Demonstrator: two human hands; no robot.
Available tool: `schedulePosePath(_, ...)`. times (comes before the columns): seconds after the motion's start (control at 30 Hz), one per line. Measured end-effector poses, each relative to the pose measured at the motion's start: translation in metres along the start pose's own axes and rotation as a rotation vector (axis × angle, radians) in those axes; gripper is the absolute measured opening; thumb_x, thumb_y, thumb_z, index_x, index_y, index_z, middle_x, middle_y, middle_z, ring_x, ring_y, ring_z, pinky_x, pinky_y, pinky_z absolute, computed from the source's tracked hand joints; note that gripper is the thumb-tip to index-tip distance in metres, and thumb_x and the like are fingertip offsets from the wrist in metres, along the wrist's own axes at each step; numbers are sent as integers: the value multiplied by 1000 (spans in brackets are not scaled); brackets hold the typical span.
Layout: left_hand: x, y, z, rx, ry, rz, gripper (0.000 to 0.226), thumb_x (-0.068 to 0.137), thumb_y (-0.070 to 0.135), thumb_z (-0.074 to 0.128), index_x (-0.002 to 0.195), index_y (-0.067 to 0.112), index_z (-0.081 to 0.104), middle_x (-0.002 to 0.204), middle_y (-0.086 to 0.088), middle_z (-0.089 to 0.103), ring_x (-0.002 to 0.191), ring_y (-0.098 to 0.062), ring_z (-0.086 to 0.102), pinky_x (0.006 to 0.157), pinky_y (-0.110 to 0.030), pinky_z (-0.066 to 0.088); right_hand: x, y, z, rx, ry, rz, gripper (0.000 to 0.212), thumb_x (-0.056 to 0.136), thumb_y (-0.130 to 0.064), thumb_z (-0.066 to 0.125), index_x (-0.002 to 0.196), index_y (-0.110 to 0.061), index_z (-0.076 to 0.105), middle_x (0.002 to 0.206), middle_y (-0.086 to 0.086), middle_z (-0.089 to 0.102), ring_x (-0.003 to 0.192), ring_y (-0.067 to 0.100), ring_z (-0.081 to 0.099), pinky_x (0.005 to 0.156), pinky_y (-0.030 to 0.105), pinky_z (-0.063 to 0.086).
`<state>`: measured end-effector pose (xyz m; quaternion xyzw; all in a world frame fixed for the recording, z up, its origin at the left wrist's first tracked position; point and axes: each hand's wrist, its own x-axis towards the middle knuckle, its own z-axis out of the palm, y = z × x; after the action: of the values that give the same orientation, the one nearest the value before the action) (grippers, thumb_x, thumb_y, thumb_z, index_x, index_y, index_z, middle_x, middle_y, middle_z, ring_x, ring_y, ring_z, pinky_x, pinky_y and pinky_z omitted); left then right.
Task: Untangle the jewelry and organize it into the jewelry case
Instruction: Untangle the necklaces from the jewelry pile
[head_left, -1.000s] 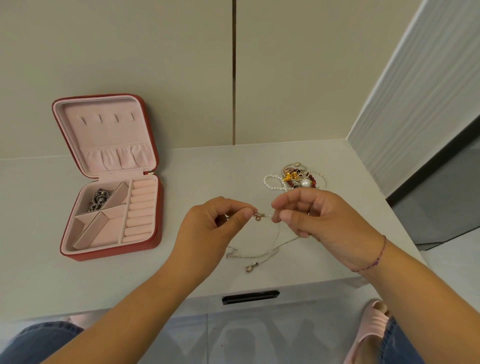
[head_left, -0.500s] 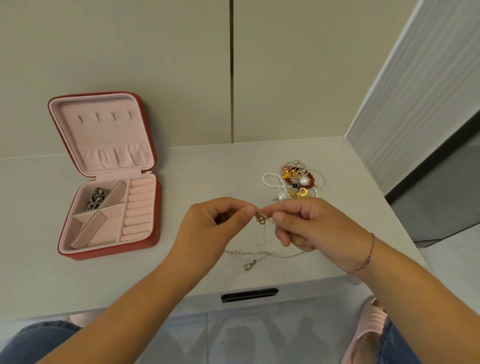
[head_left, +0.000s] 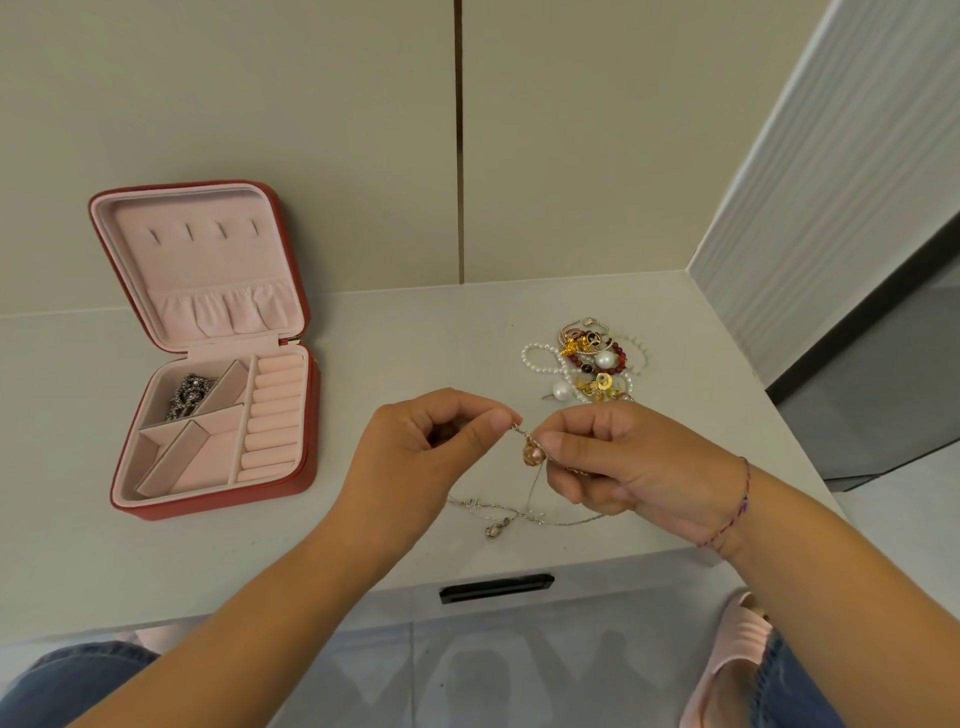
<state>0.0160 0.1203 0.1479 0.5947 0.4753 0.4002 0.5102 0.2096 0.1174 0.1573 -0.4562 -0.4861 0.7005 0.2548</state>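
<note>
Early: one dark piece in case, left hand and right hand pinch chain near desk front edge, pile by right edge untouched

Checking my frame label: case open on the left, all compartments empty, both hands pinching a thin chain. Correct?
One error: not all compartments are empty. The head view shows a dark silver piece in the back-left compartment of the case. The rest stands: case open on the left, left hand and right hand both pinching the thin chain.
</note>
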Motion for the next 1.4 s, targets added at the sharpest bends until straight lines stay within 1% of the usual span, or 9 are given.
schedulePosePath(0.13,1,1,-2,17,31,2,16,78,41,63,79,30,75,80,-19,64,65,-16,44,57,-16,38,-1,1,-2,-24,21,19,18,85,-26,55,78,-10,60,57,6,53,38,7,25,40,16,21)
schedulePosePath(0.27,3,-2,-3,31,39,-21,17,82,43,59,79,31,71,68,-21,47,58,-16,34,53,-25,33,0,0,-1,-60,42,20,28,78,-33,59,90,-8,64,55,1,46,41,7,24,40,17,19)
schedulePosePath(0.4,3,-4,-1,-1,33,-40,18,93,25,56,81,21,69,54,10,47,51,-9,31,52,-23,29,2,-1,0,-84,93,-9,39,70,-26,69,106,-12,67,50,-5,34,43,7,22,41,17,19)
schedulePosePath(0.47,2,-3,0,-15,28,-49,19,95,20,54,81,16,67,50,15,48,48,-7,30,49,-18,30,2,-1,2,-84,100,-25,38,68,-23,71,105,-15,69,50,-4,28,44,8,19,41,18,18)
schedulePosePath(0.6,2,3,2,-59,16,-52,19,96,16,51,83,10,64,47,15,51,45,-5,31,47,-14,31,4,1,8,-103,111,-29,28,71,-18,73,99,-15,73,53,-2,23,45,9,16,41,19,15)
schedulePosePath(0.77,0,9,3,-109,-3,-71,20,97,14,48,85,4,62,45,15,52,44,-5,30,45,-14,30,2,1,12,-104,128,-35,19,66,-26,73,81,-14,73,50,-5,37,45,9,19,42,19,15)
schedulePosePath(0.93,0,9,2,-111,12,-93,22,98,15,46,91,1,61,46,15,55,43,-5,30,45,-13,30,-1,-3,3,58,76,-85,9,74,-19,76,69,-15,70,51,-3,35,43,8,22,45,20,15)
schedulePosePath(1.1,0,8,3,-123,13,-110,23,98,18,47,90,4,64,44,14,52,42,-6,31,45,-14,30,0,1,-2,127,-90,-115,29,65,-41,81,72,-15,70,57,-1,43,47,7,31,50,21,21)
schedulePosePath(1.4,0,10,3,-282,-80,-174,26,99,18,42,89,0,58,50,9,57,40,-7,25,43,-16,27,0,2,-5,224,-119,-118,31,64,-40,83,74,-15,69,59,-2,44,48,7,31,49,17,25)
